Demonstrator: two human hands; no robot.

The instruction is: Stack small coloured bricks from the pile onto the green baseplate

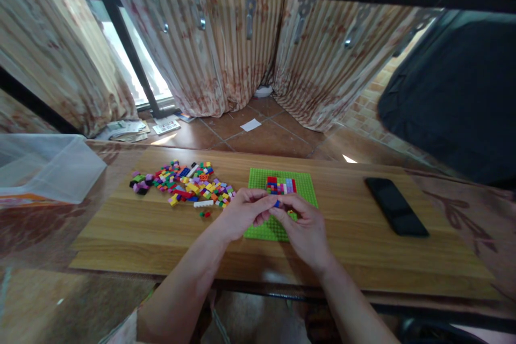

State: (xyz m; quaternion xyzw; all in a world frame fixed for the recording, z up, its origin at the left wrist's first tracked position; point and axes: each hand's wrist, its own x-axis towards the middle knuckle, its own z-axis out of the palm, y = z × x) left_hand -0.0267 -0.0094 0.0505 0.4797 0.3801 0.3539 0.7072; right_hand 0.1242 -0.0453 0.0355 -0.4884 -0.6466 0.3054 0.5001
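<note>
A green baseplate [300, 185] lies in the middle of the wooden table, with a small block of red, blue, pink and purple bricks [281, 185] built near its far edge. Both my hands meet over the plate's near half. My left hand [245, 214] and my right hand [304, 228] pinch a small blue brick [277, 203] between their fingertips. To the left of the plate lies a loose pile of several coloured bricks [185, 184], with a white bar and a few strays at its near edge.
A black phone [395, 206] lies flat on the table's right side. A clear plastic tub [44, 166] sits off the table's left end. Curtains and a tiled floor lie beyond the far edge; a dark cloth-covered shape [455, 97] stands at the right.
</note>
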